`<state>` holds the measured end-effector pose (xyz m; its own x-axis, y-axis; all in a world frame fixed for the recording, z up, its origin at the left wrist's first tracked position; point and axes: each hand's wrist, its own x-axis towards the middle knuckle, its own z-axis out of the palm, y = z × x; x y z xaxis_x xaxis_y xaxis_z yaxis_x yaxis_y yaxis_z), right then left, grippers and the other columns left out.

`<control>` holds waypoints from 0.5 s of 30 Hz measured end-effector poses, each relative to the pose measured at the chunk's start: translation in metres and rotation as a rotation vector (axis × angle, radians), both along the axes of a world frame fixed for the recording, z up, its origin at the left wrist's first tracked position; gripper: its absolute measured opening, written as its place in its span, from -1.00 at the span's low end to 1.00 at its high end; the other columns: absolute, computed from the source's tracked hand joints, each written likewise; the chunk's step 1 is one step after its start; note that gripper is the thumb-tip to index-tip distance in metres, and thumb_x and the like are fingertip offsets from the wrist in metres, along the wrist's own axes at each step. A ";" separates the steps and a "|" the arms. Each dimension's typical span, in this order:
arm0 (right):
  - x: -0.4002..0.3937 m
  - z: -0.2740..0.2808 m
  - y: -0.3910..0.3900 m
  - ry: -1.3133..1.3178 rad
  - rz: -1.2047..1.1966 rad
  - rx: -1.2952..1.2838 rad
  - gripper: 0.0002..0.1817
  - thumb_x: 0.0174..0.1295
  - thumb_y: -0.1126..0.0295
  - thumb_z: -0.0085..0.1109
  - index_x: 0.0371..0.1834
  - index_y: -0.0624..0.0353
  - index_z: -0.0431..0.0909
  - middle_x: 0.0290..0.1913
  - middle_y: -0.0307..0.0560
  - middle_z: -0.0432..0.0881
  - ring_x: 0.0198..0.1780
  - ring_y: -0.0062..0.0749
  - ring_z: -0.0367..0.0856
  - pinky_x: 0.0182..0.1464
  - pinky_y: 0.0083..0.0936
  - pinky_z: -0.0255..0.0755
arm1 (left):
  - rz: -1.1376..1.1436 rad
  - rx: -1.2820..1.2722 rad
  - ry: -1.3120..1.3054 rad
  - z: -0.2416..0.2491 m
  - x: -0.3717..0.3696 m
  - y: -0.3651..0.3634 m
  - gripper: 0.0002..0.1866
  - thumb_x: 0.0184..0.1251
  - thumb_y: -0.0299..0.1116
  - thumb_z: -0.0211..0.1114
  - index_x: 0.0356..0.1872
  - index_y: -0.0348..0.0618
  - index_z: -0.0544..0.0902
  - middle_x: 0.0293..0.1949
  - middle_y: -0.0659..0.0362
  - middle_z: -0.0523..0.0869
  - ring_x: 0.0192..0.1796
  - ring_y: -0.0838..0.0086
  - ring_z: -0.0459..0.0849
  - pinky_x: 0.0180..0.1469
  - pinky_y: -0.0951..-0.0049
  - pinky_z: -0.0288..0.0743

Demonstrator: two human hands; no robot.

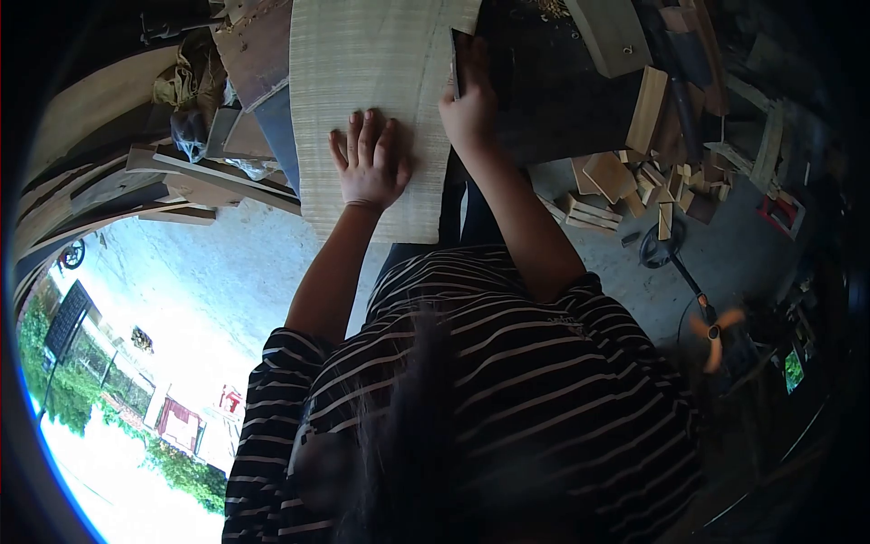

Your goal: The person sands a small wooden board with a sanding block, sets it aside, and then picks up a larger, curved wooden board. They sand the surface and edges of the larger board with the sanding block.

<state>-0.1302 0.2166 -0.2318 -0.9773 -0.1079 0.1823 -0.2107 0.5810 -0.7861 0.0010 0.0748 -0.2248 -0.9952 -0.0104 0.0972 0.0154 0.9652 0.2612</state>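
A wide pale wooden board [362, 72] with fine cross grain extends from the top of the view toward my body. My left hand [372, 163] lies flat on its near part, fingers spread. At the board's right edge, my right hand [473, 104] is closed around a dark flat tool [456, 63], whose thin side stands against the wood. The fingers and shadow hide most of this tool, so its exact kind cannot be made out.
Wood offcuts [612, 177] lie piled on the floor at right, near a fan with orange blades [715, 335]. Another pale board [607, 36] rests on the dark surface at upper right. Long planks [227, 181] are stacked at left. Bright outdoors shows at lower left.
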 end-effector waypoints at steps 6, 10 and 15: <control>0.003 0.000 -0.010 0.058 -0.073 0.041 -0.22 -0.03 0.61 0.10 0.39 0.23 0.16 0.35 0.33 0.21 0.38 0.14 0.18 0.35 -0.24 0.24 | 0.009 0.016 0.003 0.000 0.001 0.000 -0.35 0.11 -0.02 0.17 0.29 0.09 0.35 0.39 0.02 0.24 0.47 0.09 0.10 0.42 -0.24 -0.29; 0.001 0.021 -0.018 -0.178 -0.265 -0.214 -0.55 0.20 0.52 -0.02 0.20 0.37 0.36 0.00 0.35 0.56 0.07 0.19 0.53 0.05 -0.29 0.45 | 0.017 0.009 0.005 -0.001 0.001 0.001 -0.35 0.11 -0.04 0.17 0.29 0.11 0.35 0.38 0.04 0.26 0.47 0.12 0.11 0.42 -0.22 -0.28; -0.009 0.021 -0.013 -0.065 -0.398 -0.358 -0.75 0.34 0.37 -0.03 -0.17 0.40 0.52 -0.34 0.10 0.64 -0.29 -0.13 0.64 -0.23 -0.36 0.45 | 0.040 0.012 0.019 0.001 -0.001 0.002 -0.38 0.12 -0.05 0.16 0.28 0.12 0.37 0.38 0.05 0.28 0.47 0.14 0.14 0.43 -0.21 -0.26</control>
<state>-0.1396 0.2031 -0.2109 -0.9403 0.3315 0.0778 0.0265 0.2990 -0.9539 0.0004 0.0764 -0.2242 -0.9920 -0.0514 0.1157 -0.0180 0.9618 0.2731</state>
